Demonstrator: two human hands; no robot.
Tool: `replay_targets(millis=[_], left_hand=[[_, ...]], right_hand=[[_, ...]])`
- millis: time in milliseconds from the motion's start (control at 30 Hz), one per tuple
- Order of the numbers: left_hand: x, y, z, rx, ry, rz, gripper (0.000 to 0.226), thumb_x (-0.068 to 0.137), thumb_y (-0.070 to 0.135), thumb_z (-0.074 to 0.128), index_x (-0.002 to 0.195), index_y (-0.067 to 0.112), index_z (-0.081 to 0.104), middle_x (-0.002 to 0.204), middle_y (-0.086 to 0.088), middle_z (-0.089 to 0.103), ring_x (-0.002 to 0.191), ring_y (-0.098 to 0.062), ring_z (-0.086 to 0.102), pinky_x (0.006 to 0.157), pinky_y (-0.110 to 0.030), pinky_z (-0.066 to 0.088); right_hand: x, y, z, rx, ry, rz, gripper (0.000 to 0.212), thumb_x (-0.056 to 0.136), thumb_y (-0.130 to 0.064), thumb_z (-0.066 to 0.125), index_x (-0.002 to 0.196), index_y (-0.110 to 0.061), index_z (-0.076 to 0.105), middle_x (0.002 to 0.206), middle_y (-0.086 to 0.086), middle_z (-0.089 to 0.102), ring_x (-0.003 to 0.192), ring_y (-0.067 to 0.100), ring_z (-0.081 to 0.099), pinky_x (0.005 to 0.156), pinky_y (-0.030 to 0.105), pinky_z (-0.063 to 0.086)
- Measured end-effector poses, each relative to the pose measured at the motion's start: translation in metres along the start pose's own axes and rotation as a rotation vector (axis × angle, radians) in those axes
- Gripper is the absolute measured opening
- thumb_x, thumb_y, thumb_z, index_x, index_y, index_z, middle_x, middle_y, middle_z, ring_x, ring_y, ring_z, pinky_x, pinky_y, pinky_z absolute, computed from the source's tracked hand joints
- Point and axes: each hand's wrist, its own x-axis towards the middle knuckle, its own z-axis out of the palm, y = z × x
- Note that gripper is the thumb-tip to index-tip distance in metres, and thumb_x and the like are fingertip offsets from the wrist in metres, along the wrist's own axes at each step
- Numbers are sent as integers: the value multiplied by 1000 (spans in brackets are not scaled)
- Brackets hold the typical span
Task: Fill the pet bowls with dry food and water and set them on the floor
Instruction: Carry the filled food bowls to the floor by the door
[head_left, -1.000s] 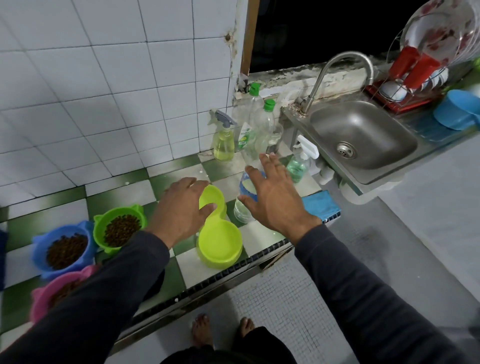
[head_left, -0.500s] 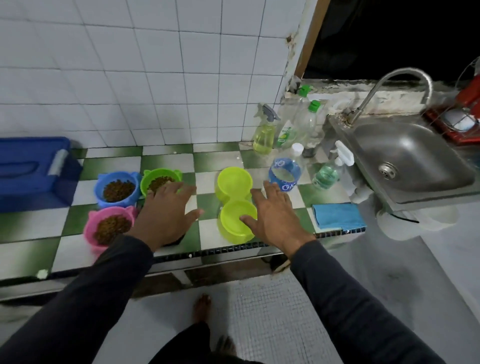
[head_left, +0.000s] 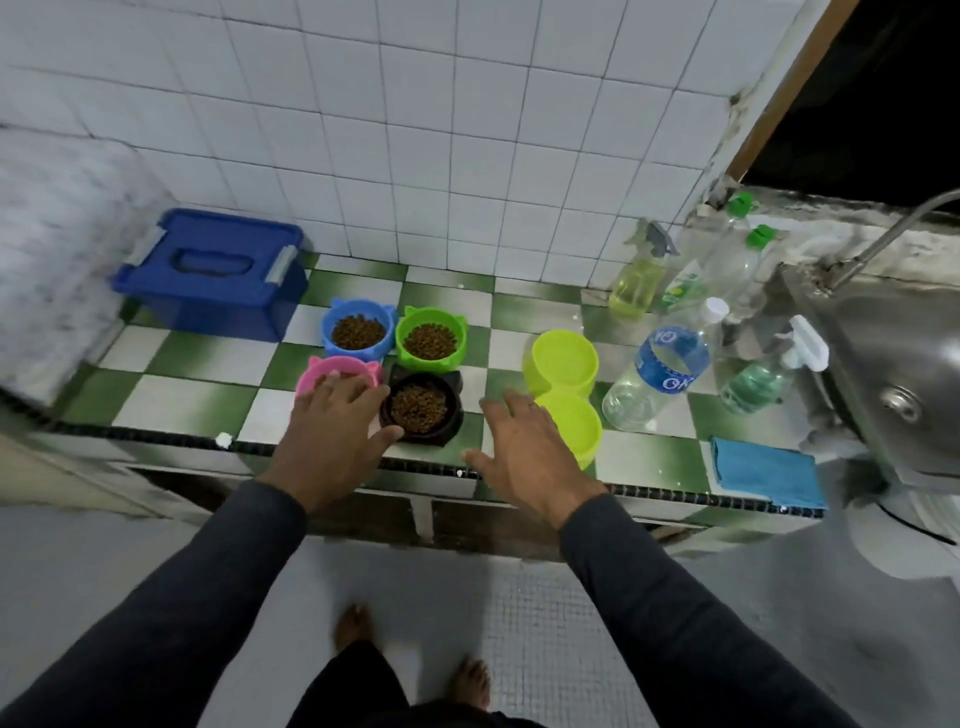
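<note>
Along the tiled wall runs a green-and-white checked counter (head_left: 171, 400), with a steel sink (head_left: 893, 364) at its right end and a closed blue storage box (head_left: 218, 270) at its left. Between them sit the pet dishes. A lime double bowl (head_left: 563, 387) stands right of centre, and whether it holds water cannot be told from this view. Just beside it on the right leans a clear water bottle (head_left: 660, 374), capped and part full. Left of centre, four small bowls are clustered, touching or nearly so: a blue bowl (head_left: 357, 332) and a green bowl (head_left: 431, 339) at the back, a pink bowl (head_left: 337, 370) and a black bowl (head_left: 421, 408) in front. Three show brown kibble; the pink one's contents are hidden.

Smaller still, the left hand (head_left: 332, 441) is spread with fingers straight, over the pink bowl's near rim and close beside the black one, gripping nothing. The right hand (head_left: 524, 452) is likewise spread and holds nothing, hovering at the counter edge with its fingers overlapping the near cup of the double bowl.

Filling with food looks done. The step in hand appears to be reaching for dishes to carry down. Next, each hand should close on a bowl's rim, lift it level so nothing spills, and lower it to the grey floor (head_left: 779, 623).
</note>
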Motion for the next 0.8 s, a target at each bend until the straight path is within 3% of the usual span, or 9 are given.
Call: replay_targets(millis=[100,200,500,633,800], left_hand=[[-12,-9,-10,-58,-12,-63,55,99,54,48,148,30,43,156,-3,42,144,-31,39,112,-62,38],[-16,-27,-9,-71,-11,-90,50,100,41,56,148,27,46,152,-7,46,140,-32,43,114,-62,36],[14,-98,16,-105,-11,-64,37,102,35,53,135,20,56,138,-11,57,127,-28,51,108,-46,43],[36,-124,28,-199,-93,-71,41,104,36,49,142,20,51,142,-14,53,128,-30,49,106,-44,45],[63,-154,51,-208,-150,-47,40,102,35,52,138,17,52,131,-16,58,117,-34,55,95,-45,49]], right_hand=[[9,-26,10,22,-33,-32,72,98,-51,56,156,-15,32,161,19,30,148,36,27,123,43,23],[22,-47,20,44,-62,-39,66,99,-46,56,153,-15,37,159,18,33,145,35,31,121,42,27],[77,-87,54,47,-69,11,46,97,-38,54,135,-12,54,139,15,54,125,33,50,108,41,42],[102,-93,70,120,-73,140,42,98,-34,54,131,-8,57,135,17,56,120,34,54,104,40,46],[121,-91,94,208,-59,312,41,96,-35,56,128,-9,57,133,18,55,119,34,53,102,40,47]])
